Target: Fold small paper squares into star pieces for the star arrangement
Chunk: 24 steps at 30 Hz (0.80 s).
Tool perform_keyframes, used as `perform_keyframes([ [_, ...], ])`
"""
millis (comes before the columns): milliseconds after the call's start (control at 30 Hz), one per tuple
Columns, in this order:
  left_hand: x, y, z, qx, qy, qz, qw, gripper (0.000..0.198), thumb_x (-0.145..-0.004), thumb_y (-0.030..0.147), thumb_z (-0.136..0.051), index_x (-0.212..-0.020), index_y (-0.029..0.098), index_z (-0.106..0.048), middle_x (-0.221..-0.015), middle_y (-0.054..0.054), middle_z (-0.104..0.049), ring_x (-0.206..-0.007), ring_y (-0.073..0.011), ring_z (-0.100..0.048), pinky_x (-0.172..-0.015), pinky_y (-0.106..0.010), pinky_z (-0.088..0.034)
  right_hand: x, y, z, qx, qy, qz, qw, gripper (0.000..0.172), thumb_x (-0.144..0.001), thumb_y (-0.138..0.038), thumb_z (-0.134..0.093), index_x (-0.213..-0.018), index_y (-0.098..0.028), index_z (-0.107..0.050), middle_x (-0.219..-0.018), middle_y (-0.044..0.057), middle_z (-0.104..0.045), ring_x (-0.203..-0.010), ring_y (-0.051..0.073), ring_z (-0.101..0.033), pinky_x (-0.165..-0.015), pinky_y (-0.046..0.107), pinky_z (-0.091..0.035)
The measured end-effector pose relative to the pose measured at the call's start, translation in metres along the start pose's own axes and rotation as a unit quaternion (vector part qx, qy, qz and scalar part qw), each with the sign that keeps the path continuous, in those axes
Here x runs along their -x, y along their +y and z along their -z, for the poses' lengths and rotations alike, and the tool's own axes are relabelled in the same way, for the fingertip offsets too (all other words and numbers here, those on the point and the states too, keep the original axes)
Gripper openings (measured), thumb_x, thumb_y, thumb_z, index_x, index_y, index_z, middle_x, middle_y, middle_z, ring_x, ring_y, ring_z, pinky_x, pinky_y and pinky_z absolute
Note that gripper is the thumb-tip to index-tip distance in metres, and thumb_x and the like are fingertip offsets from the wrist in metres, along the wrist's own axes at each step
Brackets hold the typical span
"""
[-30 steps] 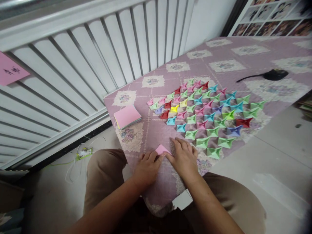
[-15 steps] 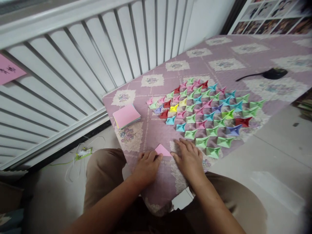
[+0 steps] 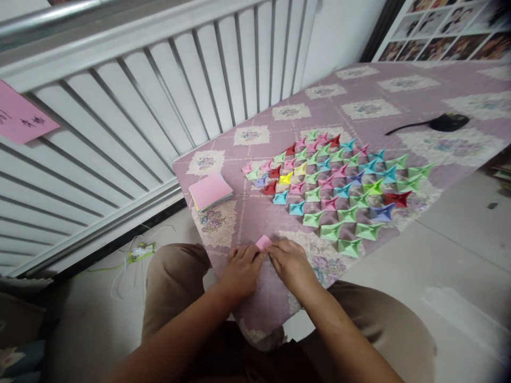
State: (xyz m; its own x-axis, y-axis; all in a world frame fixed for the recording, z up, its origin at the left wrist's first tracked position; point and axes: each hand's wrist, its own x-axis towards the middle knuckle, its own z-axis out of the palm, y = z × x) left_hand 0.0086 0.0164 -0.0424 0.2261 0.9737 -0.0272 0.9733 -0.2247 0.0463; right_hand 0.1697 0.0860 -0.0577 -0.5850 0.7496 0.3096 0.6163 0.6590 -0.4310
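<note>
A small folded piece of pink paper (image 3: pixel 263 242) lies on the tablecloth near the table's front corner, its pointed top showing between my hands. My left hand (image 3: pixel 244 268) has its fingers closed on the left side of the paper. On the other side, my right hand (image 3: pixel 291 264) grips the paper's right edge with curled fingers. The fingertips of both hands nearly meet and cover the lower part of the paper. Rows of folded paper pieces (image 3: pixel 312 194) in green, pink, blue, red and yellow stand beyond my right hand.
A stack of square coloured paper (image 3: pixel 211 191), pink on top, sits at the table's left edge. Farther right lies a black object with a tail-like strip (image 3: pixel 449 122). A white radiator (image 3: pixel 151 96) runs along the left. A power strip (image 3: pixel 142 251) is on the floor.
My right hand has moved left and closed onto the pink paper. The paper's visible part is now smaller. My left hand stays at its left side, and the camera view has shifted slightly.
</note>
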Motion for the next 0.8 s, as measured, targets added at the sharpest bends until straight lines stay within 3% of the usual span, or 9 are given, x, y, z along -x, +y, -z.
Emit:
perform_keyframes([
  [233,0.006,-0.002,-0.007,-0.008,0.024,0.009,1.0,0.041,-0.09,0.018,-0.039,-0.13,0.022,-0.046,-0.128,-0.008,-0.052,-0.117,-0.0223,-0.045,-0.098,-0.041,-0.033,0.001,-0.004,0.009,0.06,-0.045,0.023,0.997,0.026,-0.089,-0.021,-0.052,-0.109,-0.03,-0.065,-0.1,0.002,-0.064,-0.094,0.021,-0.05,-0.081,0.034,-0.034],
  [500,0.018,-0.022,0.002,-0.035,0.029,0.015,0.999,0.037,-0.09,0.018,-0.043,-0.125,0.021,-0.052,-0.126,-0.008,-0.056,-0.116,-0.0232,-0.048,-0.096,-0.042,-0.037,0.003,-0.005,0.008,0.049,-0.036,0.017,0.998,0.025,-0.087,-0.019,-0.052,-0.107,-0.027,-0.065,-0.101,0.003,-0.063,-0.097,0.021,-0.05,-0.083,0.034,-0.034],
  [667,0.002,-0.025,0.01,0.044,0.038,0.038,0.998,0.023,-0.089,0.026,-0.051,-0.111,0.021,-0.059,-0.115,-0.005,-0.058,-0.104,-0.0204,-0.052,-0.092,-0.037,-0.043,-0.001,-0.002,0.009,-0.005,-0.026,-0.002,1.0,0.021,-0.086,-0.021,-0.055,-0.102,-0.027,-0.066,-0.098,0.002,-0.064,-0.095,0.019,-0.052,-0.083,0.033,-0.034],
  [800,-0.017,-0.02,0.009,0.072,0.05,-0.019,0.996,0.021,-0.089,0.022,-0.052,-0.109,0.02,-0.057,-0.112,-0.004,-0.058,-0.107,-0.0179,-0.05,-0.095,-0.034,-0.041,-0.006,0.0,0.009,-0.018,-0.013,-0.005,1.0,0.02,-0.084,-0.018,-0.054,-0.097,-0.027,-0.067,-0.093,0.002,-0.064,-0.091,0.018,-0.053,-0.082,0.031,-0.035],
])
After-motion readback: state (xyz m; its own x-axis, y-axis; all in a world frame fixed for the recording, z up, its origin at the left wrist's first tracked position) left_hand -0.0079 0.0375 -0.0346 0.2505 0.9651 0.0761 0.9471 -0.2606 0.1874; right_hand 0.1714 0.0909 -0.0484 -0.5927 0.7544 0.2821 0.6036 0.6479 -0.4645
